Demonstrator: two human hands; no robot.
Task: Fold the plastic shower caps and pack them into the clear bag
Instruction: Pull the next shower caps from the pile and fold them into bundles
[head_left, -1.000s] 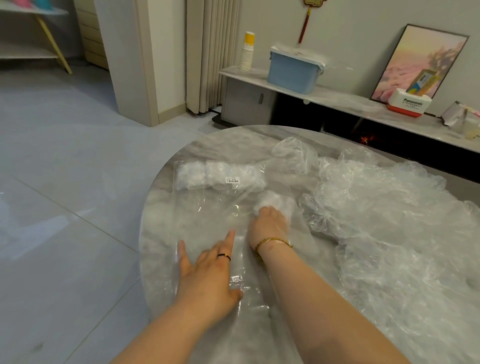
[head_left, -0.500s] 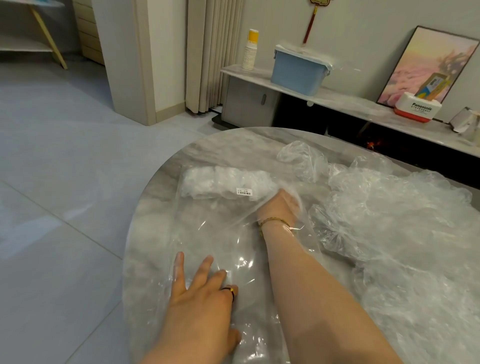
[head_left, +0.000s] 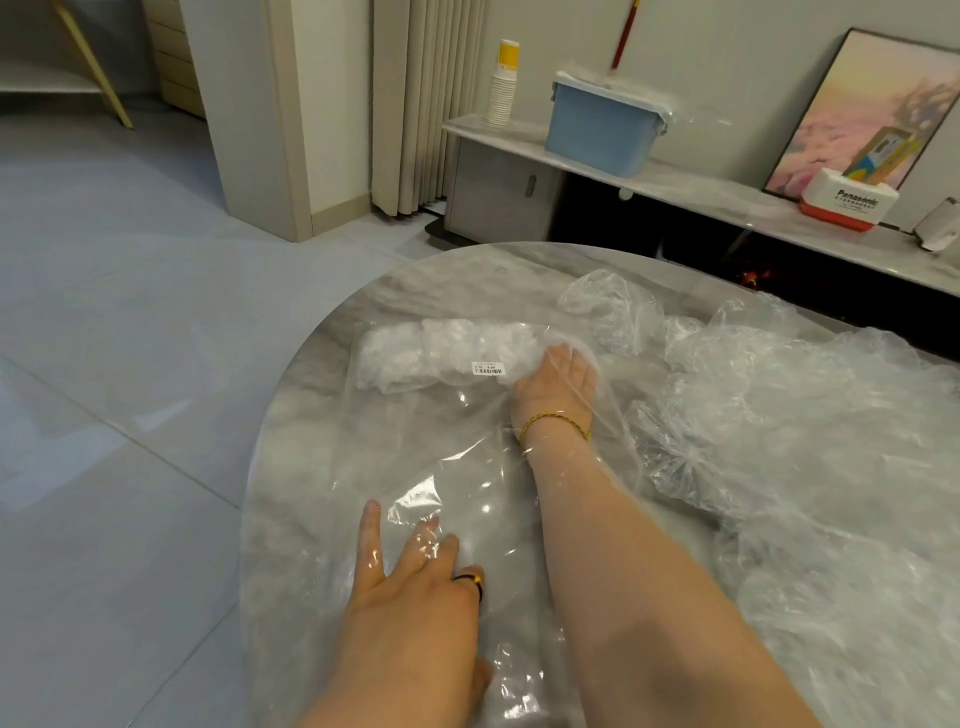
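A clear bag (head_left: 410, 441) lies flat on the round marble table (head_left: 415, 280). At its far end sits a white bundle of folded shower caps (head_left: 441, 353) with a barcode label. My right hand (head_left: 556, 395) is deep inside the bag, with its fingers on a folded cap pressed against the bundle's right end. Film covers that wrist and forearm. My left hand (head_left: 415, 613) rests at the bag's near mouth, fingers spread, with the film draped over them and pinned down. A big heap of loose, crumpled shower caps (head_left: 805, 441) fills the table's right side.
The table's curved edge drops to a tiled floor (head_left: 130, 415) on the left. Behind stands a low shelf (head_left: 701, 192) with a blue box (head_left: 602, 124), a stack of paper cups (head_left: 501, 88), a white-and-red box (head_left: 847, 205) and a leaning picture (head_left: 862, 114).
My right hand has pushed further into the bag with the folded cap, up to the packed bundle. My left hand has slid back toward the bag's mouth.
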